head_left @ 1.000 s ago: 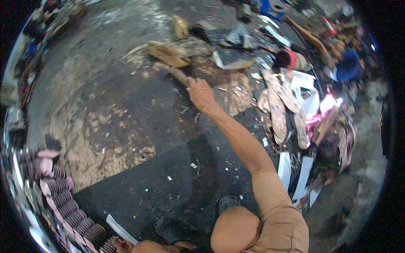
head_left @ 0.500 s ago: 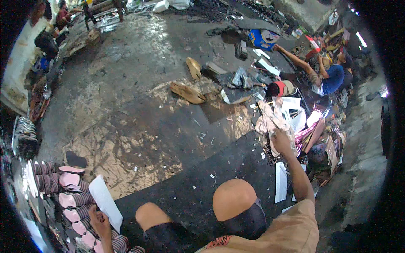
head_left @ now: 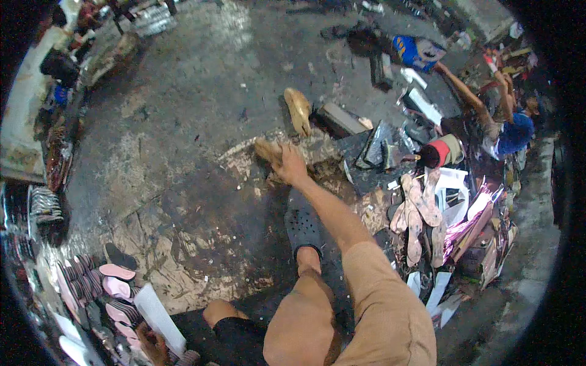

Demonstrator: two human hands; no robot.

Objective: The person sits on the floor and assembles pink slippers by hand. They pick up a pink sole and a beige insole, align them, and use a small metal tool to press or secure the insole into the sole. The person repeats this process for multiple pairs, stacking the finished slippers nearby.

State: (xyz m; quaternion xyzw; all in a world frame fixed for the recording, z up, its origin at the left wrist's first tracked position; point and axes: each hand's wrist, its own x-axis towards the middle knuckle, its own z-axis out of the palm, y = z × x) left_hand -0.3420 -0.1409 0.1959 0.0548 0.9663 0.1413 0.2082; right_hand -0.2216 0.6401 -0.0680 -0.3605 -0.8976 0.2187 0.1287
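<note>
My right hand reaches far forward over the floor, its fingers round the near end of a brown wooden shoe last. A second, yellowish wooden shoe last lies just beyond, to the right. At the lower left, my left hand is low and dim beside a white rectangular strip; its fingers are smeared, so their hold is unclear. Around that strip stand stacks of pink-topped, striped-edged soles, with a dark sole piece behind them.
My foot in a dark clog rests under my right arm. To the right lie beige sole-shaped pieces, a red-and-beige can, pink shiny strips and a dark block. Another person reaches toward a blue bag.
My right hand has left the beige pieces at the right and moved left and forward onto the wooden shoe last. My clogged foot has come into view. The whole view has shifted.
</note>
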